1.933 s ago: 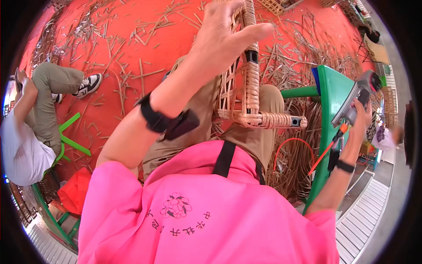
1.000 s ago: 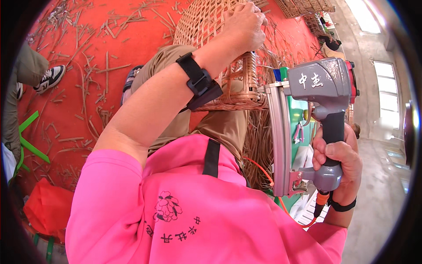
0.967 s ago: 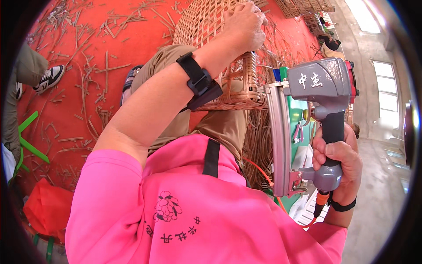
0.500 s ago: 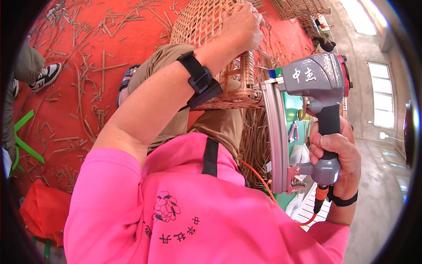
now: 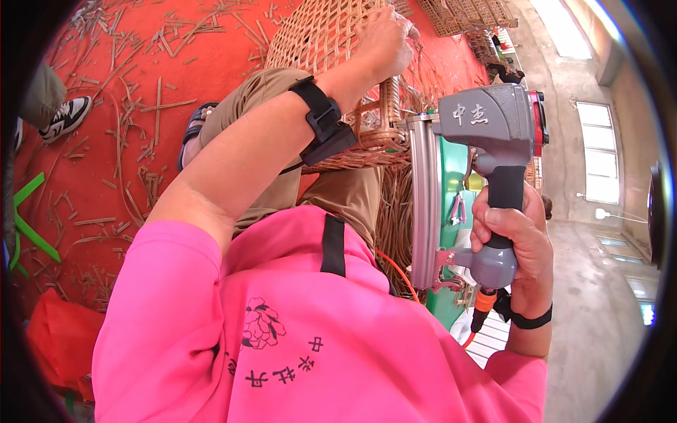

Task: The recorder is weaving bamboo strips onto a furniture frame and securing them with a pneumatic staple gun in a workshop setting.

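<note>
The red floor covering (image 5: 151, 42) spreads away on my left and far side, strewn with short offcuts of cane (image 5: 161, 107). On the far side, a little right of centre, the woven cane piece (image 5: 317, 41) rises by my knees, its bound near corner turned toward my right. Just right of that corner I have the grey air tool (image 5: 486, 121) upright, its long magazine (image 5: 424, 211) on the side toward me and its nose at the cane. I can't tell from here whether the nose touches or sits just off it.

The green bench (image 5: 450, 169) stands behind the tool, and a bundle of long cane strips (image 5: 395, 211) hangs on the near side of the corner.

My right hand (image 5: 520, 229) is wrapped closely round the black grip; I can't make out whether a finger is on the trigger. My left hand (image 5: 386, 44) lies over the far part of the cane piece, fingers loosely bent; their tips are hidden, so I can't say how firmly they have hold of it.

To do this well, I'd seat the nose squarely on the bound corner, let my knees and left hand steady the frame, and leave those left fingers well out of the nose's line. The orange hose (image 5: 398, 271) wants slack. Smallest, the pink-handled pliers (image 5: 458, 209) lie on the bench.
</note>
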Available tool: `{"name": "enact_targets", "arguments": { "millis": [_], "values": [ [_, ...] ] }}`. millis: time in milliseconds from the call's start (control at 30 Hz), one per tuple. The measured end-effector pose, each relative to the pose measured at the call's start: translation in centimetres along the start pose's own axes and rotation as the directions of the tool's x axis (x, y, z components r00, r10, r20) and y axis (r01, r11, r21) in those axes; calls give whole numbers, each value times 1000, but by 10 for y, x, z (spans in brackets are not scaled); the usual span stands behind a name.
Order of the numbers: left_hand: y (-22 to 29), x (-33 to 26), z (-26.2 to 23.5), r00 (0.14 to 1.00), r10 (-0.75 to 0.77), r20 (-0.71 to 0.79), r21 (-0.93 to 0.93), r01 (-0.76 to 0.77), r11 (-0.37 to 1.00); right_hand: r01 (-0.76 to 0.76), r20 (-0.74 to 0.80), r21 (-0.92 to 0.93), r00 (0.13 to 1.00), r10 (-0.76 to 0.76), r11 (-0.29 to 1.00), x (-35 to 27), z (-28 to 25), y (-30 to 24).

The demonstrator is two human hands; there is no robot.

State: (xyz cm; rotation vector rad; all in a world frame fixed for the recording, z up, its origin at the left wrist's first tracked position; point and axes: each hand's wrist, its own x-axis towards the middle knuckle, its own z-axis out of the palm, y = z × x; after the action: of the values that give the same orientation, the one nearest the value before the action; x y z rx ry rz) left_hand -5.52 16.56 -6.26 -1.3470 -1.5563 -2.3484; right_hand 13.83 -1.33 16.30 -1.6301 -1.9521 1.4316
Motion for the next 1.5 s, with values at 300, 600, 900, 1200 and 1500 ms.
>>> {"name": "enact_targets", "arguments": {
  "millis": [300,600,900,1200,1500],
  "values": [
    [0,6,3,979,-146,142,191,118,974,29,12,50,999,-29,998,3,-2,6],
    [1,3,-6,998,33,44,173,-40,984,-58,198,230,980,11,972,15,-16,8],
    [5,8,-13,989,-23,143,57,15,998,-28,167,132,986,5,991,11,-16,12],
    [10,7,-13,964,65,258,141,-104,984,82,2,388,996,-90,918,-2,-37,52],
    [11,11,-29,930,-156,332,80,137,987,337,-175,470,941,-288,815,74,-129,112]
  ]
}}
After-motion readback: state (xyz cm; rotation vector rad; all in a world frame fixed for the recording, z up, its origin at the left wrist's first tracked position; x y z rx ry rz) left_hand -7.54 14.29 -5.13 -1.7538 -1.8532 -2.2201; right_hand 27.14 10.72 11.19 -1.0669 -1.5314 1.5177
